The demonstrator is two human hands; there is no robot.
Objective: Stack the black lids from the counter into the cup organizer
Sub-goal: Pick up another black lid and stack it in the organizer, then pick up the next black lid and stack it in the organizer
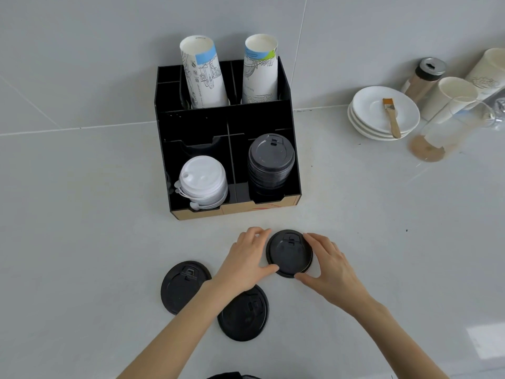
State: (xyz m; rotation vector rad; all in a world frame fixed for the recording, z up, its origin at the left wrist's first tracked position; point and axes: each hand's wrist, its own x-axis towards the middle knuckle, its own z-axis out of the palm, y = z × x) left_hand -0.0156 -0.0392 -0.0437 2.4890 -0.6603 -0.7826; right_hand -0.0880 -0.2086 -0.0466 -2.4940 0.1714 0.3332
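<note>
A black lid (289, 254) lies on the counter just in front of the black cup organizer (196, 124). My left hand (246, 258) grips its left edge and my right hand (328, 265) grips its right edge. Two more black lids rest nearer to me: one at the left (181, 288), one under my left forearm (244, 317). In the organizer's front right compartment stands a stack of black lids (271, 160). The front left compartment holds white lids (203, 180).
Two stacks of printed paper cups (203, 75) stand in the organizer's back slots. At the right of the counter are stacked white saucers (369, 116) with a brush (391, 116), a shaker (425, 77), paper cups (451, 97) and a glass (448, 127).
</note>
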